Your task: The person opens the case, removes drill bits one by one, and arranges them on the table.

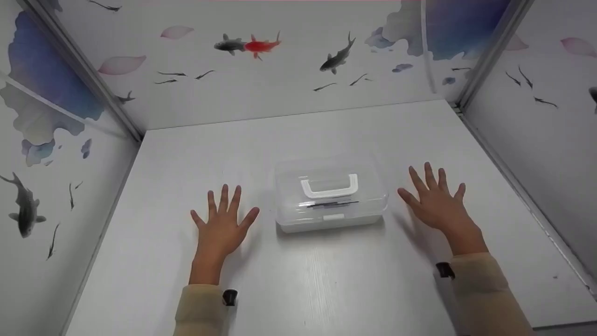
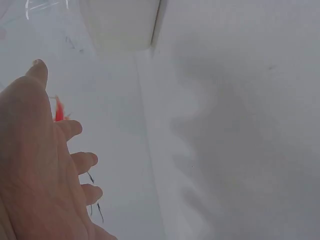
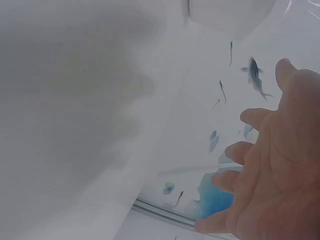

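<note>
A clear-lidded plastic box [image 1: 331, 191] with a white carrying handle [image 1: 330, 191] on top stands between my hands in the head view. Something thin and dark [image 1: 332, 204] shows at the lid, too small to name. To the left of the box, my left hand [image 1: 222, 231] is held with its fingers spread, apart from the box. My right hand [image 1: 438, 205] is on the other side, fingers spread too, touching nothing but perhaps the table. Each wrist view shows a corner of the box, the left one [image 2: 120, 25] and the right one [image 3: 230, 17], beyond the thumb.
A white table [image 1: 298, 280] carries the box. White panels printed with fish and petals enclose it at the back [image 1: 280, 93], left [image 1: 70, 186] and right [image 1: 536, 140]. Metal posts [image 1: 494, 51] stand at the back corners.
</note>
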`<state>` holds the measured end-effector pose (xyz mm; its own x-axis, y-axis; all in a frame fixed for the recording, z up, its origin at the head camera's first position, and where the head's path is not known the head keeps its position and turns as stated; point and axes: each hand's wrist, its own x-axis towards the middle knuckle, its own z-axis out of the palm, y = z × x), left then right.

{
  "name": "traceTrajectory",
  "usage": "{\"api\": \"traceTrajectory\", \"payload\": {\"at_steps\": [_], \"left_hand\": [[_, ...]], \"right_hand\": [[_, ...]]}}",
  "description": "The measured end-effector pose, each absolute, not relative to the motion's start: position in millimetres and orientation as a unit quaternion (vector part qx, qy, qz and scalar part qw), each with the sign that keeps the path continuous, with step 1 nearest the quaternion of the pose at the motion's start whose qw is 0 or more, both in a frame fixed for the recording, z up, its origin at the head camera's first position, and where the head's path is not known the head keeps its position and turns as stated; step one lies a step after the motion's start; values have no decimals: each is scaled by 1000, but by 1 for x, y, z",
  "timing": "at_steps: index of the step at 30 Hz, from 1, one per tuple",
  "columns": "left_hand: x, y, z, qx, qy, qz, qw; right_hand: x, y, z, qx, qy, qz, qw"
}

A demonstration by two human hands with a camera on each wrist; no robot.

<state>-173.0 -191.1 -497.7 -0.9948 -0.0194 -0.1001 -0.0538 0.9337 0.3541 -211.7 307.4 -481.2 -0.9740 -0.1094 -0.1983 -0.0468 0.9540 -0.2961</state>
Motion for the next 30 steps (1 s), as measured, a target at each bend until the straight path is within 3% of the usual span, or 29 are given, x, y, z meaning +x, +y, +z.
{"api": "traceTrajectory", "payload": {"at_steps": [15, 30], "left_hand": [[-157, -159, -503, 0, 930, 361, 73], [-164, -133, -522, 21, 921, 377, 96]], "right_hand": [[-181, 278, -451, -88, 951, -166, 244], [-154, 199, -480, -118, 895, -347, 256]]}}
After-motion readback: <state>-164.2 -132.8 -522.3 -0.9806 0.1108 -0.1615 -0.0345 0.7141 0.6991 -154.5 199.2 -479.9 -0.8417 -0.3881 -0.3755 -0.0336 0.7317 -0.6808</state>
